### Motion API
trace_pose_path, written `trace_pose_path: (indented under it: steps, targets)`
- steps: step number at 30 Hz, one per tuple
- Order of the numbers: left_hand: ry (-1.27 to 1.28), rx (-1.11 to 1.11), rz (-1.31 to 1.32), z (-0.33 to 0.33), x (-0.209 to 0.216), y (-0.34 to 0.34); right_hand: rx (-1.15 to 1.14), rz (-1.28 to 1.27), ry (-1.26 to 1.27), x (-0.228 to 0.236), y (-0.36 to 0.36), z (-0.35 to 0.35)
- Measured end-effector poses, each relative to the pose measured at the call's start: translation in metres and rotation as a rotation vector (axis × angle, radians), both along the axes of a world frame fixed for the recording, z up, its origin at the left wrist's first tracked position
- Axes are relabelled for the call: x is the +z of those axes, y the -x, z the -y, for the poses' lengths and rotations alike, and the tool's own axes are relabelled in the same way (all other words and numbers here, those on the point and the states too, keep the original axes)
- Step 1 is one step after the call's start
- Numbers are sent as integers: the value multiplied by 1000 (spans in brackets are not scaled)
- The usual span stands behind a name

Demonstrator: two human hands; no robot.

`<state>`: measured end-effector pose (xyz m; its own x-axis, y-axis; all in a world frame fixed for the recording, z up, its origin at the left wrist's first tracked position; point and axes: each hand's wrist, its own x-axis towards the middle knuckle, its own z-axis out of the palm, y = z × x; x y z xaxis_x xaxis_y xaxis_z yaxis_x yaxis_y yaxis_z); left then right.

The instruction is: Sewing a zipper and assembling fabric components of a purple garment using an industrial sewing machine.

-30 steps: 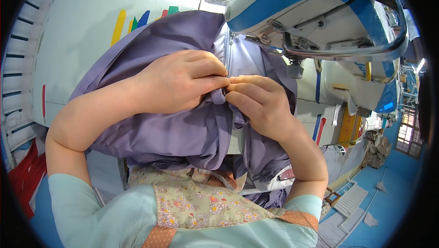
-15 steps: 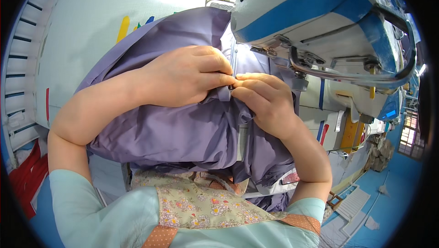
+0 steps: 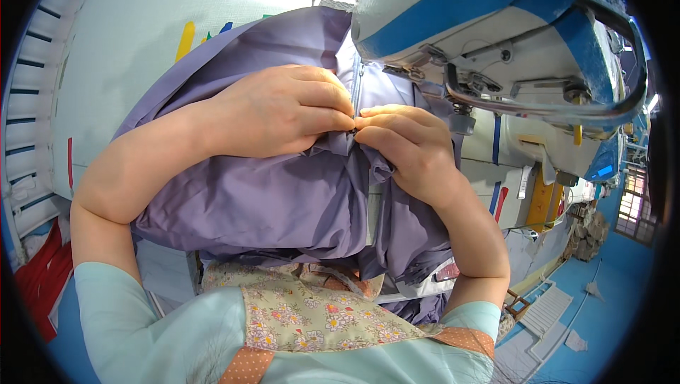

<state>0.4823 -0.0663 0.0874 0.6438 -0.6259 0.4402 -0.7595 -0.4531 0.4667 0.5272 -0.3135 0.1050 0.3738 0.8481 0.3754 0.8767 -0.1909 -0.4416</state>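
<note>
A large piece of purple fabric (image 3: 269,200) lies bunched over the sewing table and hangs off its front edge. My left hand (image 3: 301,109) is closed, thumb and fingers pinching a fold of it. From the other side my right hand (image 3: 411,139) pinches the same spot, its fingertips meeting those of the left. A narrow strip like a zipper (image 3: 358,81) runs from my fingertips toward the sewing machine (image 3: 467,23). The machine's head stands just beyond my right hand, and its lamp lights the fabric. What lies right between my fingertips is mostly hidden.
A bent metal bar (image 3: 538,113) juts from the machine on the right. Yellow (image 3: 185,42) and other coloured strips mark the white tabletop (image 3: 134,51). Red cloth (image 3: 44,270) lies at the lower left. A slatted white rack (image 3: 32,93) borders the table's left side.
Both hands stay pinched on the fabric at the same spot, with only slight finger movement. The whole view has shifted a little.
</note>
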Motion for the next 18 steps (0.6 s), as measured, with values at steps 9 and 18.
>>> trace_pose_path:
  steps: [9, 18]
  targets:
    - [-4, -36, -31, -5, 2, -7, -4, 110, 98, 1, 1, -1]
    - [19, -13, -7, -9, -1, -18, -68, 152, 173, 3, -4, -4]
